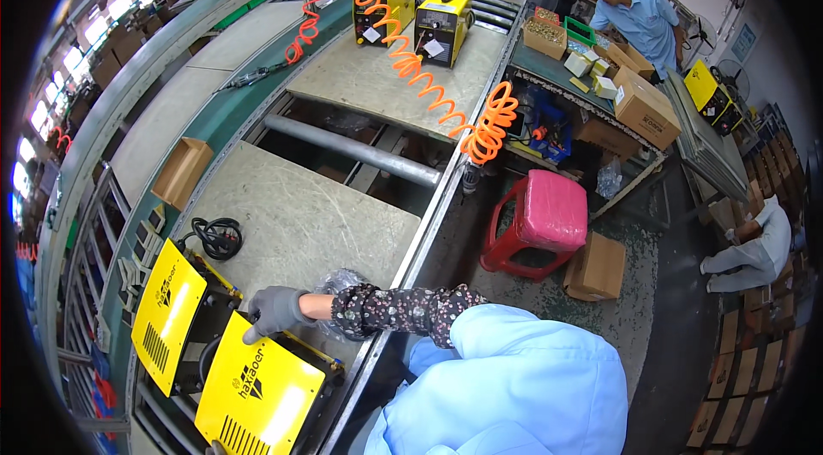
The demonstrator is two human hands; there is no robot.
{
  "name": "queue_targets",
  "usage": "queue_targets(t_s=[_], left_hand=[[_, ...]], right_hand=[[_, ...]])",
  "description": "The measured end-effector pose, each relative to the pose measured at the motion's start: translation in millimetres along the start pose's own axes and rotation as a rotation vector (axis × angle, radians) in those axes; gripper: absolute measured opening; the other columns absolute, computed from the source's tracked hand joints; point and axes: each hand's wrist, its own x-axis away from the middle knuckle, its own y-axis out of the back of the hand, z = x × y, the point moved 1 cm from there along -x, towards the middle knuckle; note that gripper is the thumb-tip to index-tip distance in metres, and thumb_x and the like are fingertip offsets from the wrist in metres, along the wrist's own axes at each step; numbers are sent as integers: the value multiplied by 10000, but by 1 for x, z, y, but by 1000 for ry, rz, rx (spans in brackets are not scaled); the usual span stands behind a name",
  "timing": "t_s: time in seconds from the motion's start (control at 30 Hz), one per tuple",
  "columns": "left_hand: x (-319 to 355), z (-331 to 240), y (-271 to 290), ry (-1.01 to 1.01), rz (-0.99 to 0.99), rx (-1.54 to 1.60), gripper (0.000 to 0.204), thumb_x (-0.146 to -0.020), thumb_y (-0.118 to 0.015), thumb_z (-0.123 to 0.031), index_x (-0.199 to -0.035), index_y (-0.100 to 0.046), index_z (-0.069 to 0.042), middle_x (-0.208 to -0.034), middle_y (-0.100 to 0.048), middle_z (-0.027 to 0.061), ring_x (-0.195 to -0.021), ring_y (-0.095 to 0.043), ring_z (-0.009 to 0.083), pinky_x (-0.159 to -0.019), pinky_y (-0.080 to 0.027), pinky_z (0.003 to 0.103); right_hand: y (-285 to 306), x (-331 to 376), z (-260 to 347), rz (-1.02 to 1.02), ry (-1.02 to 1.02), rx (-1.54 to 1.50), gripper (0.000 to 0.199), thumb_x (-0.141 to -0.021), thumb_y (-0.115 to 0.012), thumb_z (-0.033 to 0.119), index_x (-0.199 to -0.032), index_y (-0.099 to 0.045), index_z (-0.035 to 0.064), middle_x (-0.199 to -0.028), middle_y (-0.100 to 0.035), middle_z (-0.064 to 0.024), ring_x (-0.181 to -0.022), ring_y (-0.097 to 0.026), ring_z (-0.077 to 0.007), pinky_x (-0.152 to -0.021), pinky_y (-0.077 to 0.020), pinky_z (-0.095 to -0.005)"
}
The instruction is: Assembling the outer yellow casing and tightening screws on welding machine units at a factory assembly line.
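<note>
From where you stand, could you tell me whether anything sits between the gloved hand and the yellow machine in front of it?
Nothing visible stands between them: the gloved hand already rests on the top edge of the nearer yellow machine. A second yellow machine lies just to its left, and a coiled black cable sits farther back on the board.

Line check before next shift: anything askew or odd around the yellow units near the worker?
The two near yellow machines lie tipped over at an angle, while the two far ones stand upright. A gloved hand rests between the tipped pair. Nothing looks spilled or broken.
</note>
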Motion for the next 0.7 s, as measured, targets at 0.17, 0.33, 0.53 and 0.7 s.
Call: queue_targets(t_s=[0.17,0.33,0.53,0.7], left_hand=[[18,4,8,-2,-62,60,304,-890,-602,-180,-1088,-485,18,-993,-578,184,-842,-580,311,-724,-497,443],[35,11,25,-16,37,7,363,-880,-609,-139,-1184,-457,-11,-1065,-569,191,-872,-593,341,-665,-529,499],[81,-12,19,-30,53,71,478,-838,-693,-206,-1216,-476,-9,-1080,-584,163,-878,-594,295,-695,-519,424],[122,-69,-58,-253,-271,-73,387,-851,-677,-126,-1181,-530,12,-1014,-625,118,-749,-537,194,-621,-443,308]], right_hand=[[-5,13,2,-82,94,76,657,-586,-781,448,-1091,-648,49,-1009,-669,-156,-949,-638,-291,-844,-482,-353],[0,29,7,-141,213,94,669,-540,-799,442,-1064,-640,58,-973,-671,-148,-911,-645,-292,-820,-489,-362],[15,43,23,-133,411,56,678,-504,-840,339,-1087,-624,68,-948,-676,-136,-856,-659,-259,-766,-507,-339],[41,47,21,-193,604,-23,660,-486,-859,282,-1068,-616,85,-918,-672,-113,-844,-655,-243,-753,-512,-319]])
